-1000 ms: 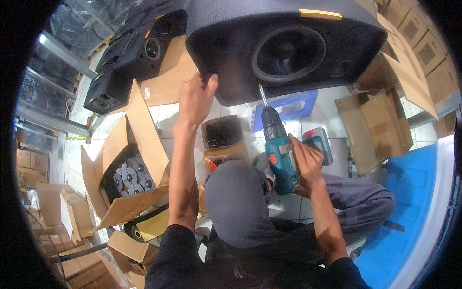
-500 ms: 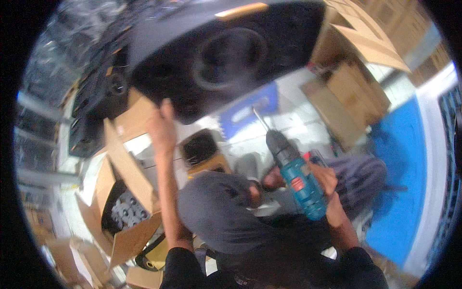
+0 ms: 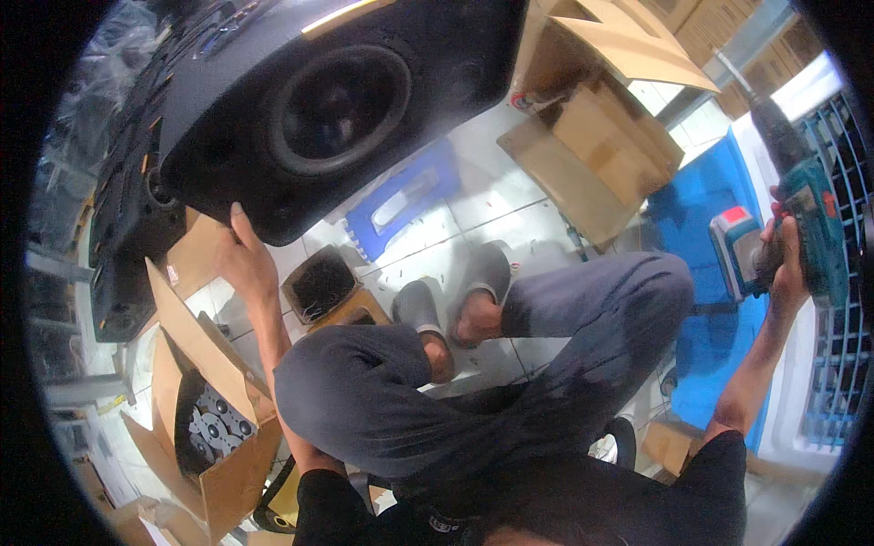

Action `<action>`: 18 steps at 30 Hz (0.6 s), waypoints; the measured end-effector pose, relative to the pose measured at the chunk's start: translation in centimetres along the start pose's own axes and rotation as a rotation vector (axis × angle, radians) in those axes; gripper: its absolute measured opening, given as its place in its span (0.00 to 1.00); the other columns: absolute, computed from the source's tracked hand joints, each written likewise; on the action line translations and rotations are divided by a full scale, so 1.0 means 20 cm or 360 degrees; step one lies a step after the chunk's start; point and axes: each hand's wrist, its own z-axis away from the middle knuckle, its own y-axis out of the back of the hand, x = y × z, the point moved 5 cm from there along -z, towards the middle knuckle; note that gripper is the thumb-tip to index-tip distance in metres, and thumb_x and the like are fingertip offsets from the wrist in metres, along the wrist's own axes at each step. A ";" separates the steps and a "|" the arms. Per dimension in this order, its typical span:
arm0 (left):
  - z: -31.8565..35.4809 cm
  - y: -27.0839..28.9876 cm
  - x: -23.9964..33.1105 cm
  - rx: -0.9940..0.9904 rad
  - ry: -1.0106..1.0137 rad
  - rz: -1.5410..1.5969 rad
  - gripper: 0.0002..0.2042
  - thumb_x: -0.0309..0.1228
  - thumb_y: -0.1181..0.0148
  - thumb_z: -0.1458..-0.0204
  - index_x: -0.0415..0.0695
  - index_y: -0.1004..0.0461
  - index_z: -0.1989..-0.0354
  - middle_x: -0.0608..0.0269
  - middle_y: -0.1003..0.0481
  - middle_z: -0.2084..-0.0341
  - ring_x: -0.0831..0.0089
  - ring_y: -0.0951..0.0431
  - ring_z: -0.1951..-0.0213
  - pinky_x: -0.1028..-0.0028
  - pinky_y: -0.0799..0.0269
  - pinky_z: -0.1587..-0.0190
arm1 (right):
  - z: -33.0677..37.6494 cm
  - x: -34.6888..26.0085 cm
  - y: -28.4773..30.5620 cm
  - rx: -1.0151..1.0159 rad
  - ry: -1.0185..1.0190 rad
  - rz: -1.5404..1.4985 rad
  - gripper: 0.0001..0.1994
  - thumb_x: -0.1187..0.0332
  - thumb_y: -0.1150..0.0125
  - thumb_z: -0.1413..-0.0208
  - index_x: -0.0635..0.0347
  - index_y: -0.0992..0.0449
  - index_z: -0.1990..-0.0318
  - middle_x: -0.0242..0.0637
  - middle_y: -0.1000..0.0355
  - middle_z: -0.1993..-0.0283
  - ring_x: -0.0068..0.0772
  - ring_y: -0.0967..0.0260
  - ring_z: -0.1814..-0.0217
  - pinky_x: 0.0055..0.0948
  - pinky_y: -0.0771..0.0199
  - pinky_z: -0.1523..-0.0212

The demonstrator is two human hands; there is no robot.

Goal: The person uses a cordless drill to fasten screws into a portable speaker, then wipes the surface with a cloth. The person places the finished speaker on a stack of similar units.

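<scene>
A large black speaker cabinet (image 3: 214, 164) with a round cone in its face fills the upper left, tilted. My left hand (image 3: 248, 264) grips its lower left corner, thumb on the near edge; the other fingers are partly hidden. Far to the right, my right hand (image 3: 785, 255) is closed around the handle of a teal and black cordless drill (image 3: 813, 218). The drill's long bit points up and away, and its battery sticks out toward the left. The drill is well apart from the cabinet, over a blue and white crate-like piece with a grid.
A blue plastic stool-like piece (image 3: 401, 209) lies on the white tile floor below the cabinet. Open cardboard boxes (image 3: 592, 155) stand at the upper right. A carton (image 3: 241, 478) with round metal parts sits at lower left. My bent legs (image 3: 583, 318) occupy the middle.
My right hand has swung the drill from the middle out to the far right. My left hand stays at the cabinet's corner; the whole view has shifted rightward.
</scene>
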 end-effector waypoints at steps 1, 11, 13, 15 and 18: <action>-0.01 0.01 0.00 0.0015 0.0025 0.0016 0.25 0.46 0.46 0.31 0.31 0.22 0.66 0.45 0.21 0.76 0.58 0.23 0.74 0.57 0.31 0.68 | -0.01 0.08 -0.02 -0.0029 -0.0142 0.0032 0.12 0.65 0.36 0.34 0.63 0.20 0.50 0.38 0.19 0.59 0.20 0.30 0.70 0.24 0.28 0.66; 0.46 0.13 -0.42 -0.0068 0.1484 0.0867 0.14 0.40 0.40 0.35 0.41 0.17 0.55 0.78 0.38 0.84 0.87 0.42 0.83 0.78 0.45 0.81 | 0.45 0.44 -0.77 -0.0553 -0.0689 -0.0152 0.07 0.65 0.35 0.34 0.59 0.18 0.58 0.22 0.30 0.74 0.17 0.36 0.75 0.28 0.35 0.72; 0.70 0.16 -0.55 0.0012 0.1764 0.0828 0.12 0.34 0.41 0.37 0.38 0.19 0.56 0.73 0.30 0.80 0.82 0.35 0.79 0.79 0.39 0.75 | 0.55 0.47 -0.86 -0.0643 -0.0768 -0.0132 0.07 0.65 0.35 0.34 0.59 0.19 0.58 0.23 0.30 0.73 0.18 0.35 0.74 0.28 0.35 0.72; 0.97 0.11 -0.61 0.0085 0.2036 0.0983 0.14 0.30 0.45 0.40 0.36 0.23 0.50 0.65 0.26 0.71 0.76 0.29 0.74 0.74 0.31 0.69 | 0.63 0.51 -0.91 -0.0693 -0.0868 -0.0099 0.07 0.66 0.34 0.35 0.59 0.19 0.58 0.23 0.30 0.73 0.18 0.35 0.74 0.28 0.34 0.71; 1.25 -0.02 -0.62 -0.0347 0.2324 0.1059 0.19 0.32 0.46 0.39 0.34 0.26 0.43 0.56 0.23 0.57 0.71 0.25 0.56 0.68 0.27 0.52 | 0.70 0.57 -0.94 -0.0738 -0.0957 -0.0068 0.07 0.66 0.34 0.35 0.60 0.19 0.58 0.24 0.29 0.73 0.19 0.34 0.74 0.28 0.34 0.71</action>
